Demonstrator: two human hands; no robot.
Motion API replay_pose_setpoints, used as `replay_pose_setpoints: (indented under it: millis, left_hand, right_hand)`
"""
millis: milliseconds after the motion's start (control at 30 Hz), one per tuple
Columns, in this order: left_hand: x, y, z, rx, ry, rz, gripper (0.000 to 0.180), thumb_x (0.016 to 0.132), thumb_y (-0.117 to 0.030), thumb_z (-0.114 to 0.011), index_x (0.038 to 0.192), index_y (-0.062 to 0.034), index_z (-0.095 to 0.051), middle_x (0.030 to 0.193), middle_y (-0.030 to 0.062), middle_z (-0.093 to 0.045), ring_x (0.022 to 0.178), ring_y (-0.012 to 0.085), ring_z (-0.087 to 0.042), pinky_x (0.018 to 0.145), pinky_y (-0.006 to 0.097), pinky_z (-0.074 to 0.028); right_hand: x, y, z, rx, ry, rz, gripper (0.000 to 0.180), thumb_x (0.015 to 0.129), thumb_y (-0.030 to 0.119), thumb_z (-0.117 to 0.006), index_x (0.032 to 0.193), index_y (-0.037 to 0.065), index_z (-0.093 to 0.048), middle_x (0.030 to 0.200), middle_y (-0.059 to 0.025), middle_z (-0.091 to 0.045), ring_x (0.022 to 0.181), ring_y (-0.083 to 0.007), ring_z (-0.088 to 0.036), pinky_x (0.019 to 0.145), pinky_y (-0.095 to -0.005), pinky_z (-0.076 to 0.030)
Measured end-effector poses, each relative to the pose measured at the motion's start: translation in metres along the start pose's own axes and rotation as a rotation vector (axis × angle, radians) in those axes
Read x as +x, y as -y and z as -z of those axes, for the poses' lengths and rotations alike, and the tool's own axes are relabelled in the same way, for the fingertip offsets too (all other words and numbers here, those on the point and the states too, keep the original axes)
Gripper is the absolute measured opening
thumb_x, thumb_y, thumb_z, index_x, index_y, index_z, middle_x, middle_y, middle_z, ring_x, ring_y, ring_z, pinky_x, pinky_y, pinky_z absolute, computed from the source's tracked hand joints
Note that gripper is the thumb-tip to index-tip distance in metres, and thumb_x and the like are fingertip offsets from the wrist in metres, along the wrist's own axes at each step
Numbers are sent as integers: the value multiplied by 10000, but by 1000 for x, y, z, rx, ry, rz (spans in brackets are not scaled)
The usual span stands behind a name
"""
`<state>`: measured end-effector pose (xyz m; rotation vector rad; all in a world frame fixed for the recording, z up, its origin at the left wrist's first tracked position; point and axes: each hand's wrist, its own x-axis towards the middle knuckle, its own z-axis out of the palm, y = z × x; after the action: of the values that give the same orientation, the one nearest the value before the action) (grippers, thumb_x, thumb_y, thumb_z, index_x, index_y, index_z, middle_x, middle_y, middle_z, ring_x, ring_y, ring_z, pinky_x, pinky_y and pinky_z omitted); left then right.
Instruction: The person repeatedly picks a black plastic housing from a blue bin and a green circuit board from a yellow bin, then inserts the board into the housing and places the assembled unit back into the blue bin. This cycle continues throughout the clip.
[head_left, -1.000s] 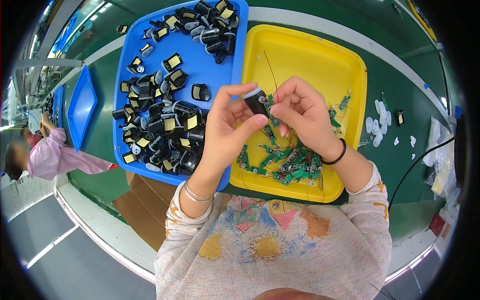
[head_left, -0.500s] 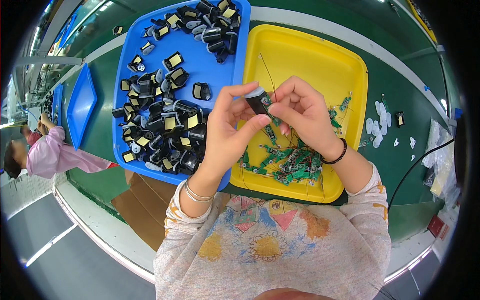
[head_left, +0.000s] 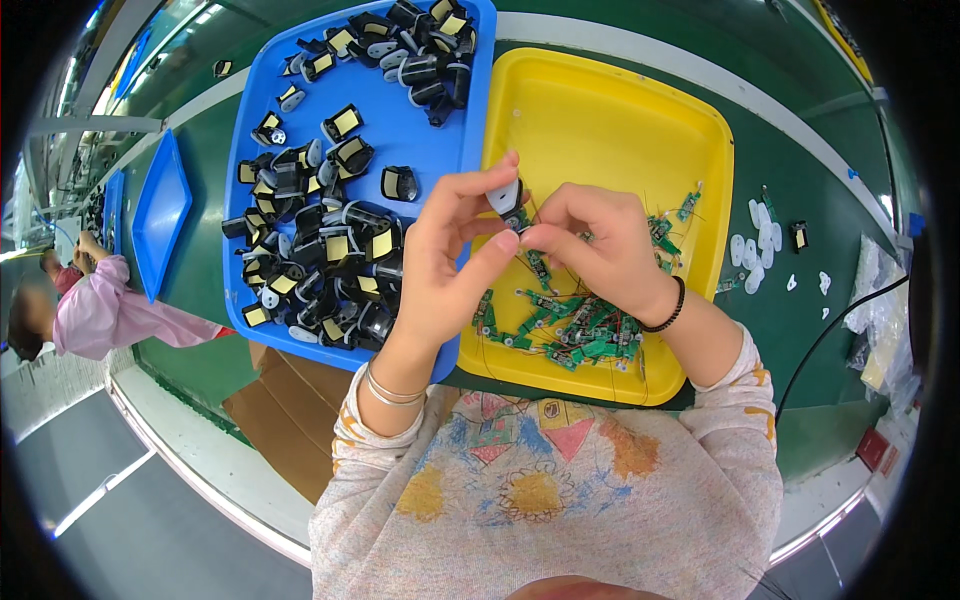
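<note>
Left hand: my left hand [head_left: 447,258] is raised over the seam between the two trays, thumb and fingertips pinched on a small black part [head_left: 507,195].
Right hand: my right hand [head_left: 597,245] meets it from 3 o'clock, its fingertips closed on the same part and a thin wire at its underside.
Black part: held between both hands, clear of the trays, above the yellow tray's [head_left: 610,110] left edge.
Green boards: a heap of small green circuit boards [head_left: 570,330] with wires lies in the yellow tray at 6 o'clock of my hands.
Blue tray: the blue tray [head_left: 400,130] at 9 o'clock holds many black parts with yellow labels [head_left: 320,250].
Table: white pieces [head_left: 750,250] lie on the green table [head_left: 820,170] at 3 o'clock.
Neighbour: a person in a pink sleeve [head_left: 105,315] works far off at 9 o'clock.
</note>
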<state>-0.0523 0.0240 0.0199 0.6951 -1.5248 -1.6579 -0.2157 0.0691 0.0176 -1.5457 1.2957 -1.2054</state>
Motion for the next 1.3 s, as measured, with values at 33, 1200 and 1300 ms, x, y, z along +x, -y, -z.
replay_pose_setpoints:
  millis: [33, 1200, 1300]
  left_hand:
    - [0, 1, 1, -16, 6, -3, 379, 755, 28, -530, 1122, -2, -440, 1238, 158, -451, 1017, 160, -519, 806, 282, -443]
    - [4, -6, 1, -233, 72, 167, 461, 778, -28, -563, 1204, 30, -398, 1160, 146, -502, 1043, 174, -494, 872, 284, -414]
    - [4, -7, -2, -262, 54, 226, 490, 757, -57, -569, 1204, 41, -394, 1187, 165, -484, 1091, 200, -473, 920, 312, -387]
  right_hand:
    - [0, 0, 0, -58, -17, 68, 165, 748, 162, -652, 689, 39, -560, 579, -48, -542, 500, -138, -537, 511, -252, -450]
    - [-1, -8, -3, 431, 152, -191, 111, 783, 77, -620, 812, -15, -565, 766, -42, -596, 586, -72, -567, 522, -196, -461]
    - [0, -10, -3, 287, 169, -95, 108, 781, 72, -617, 815, -14, -562, 796, -47, -595, 597, -79, -569, 529, -202, -463]
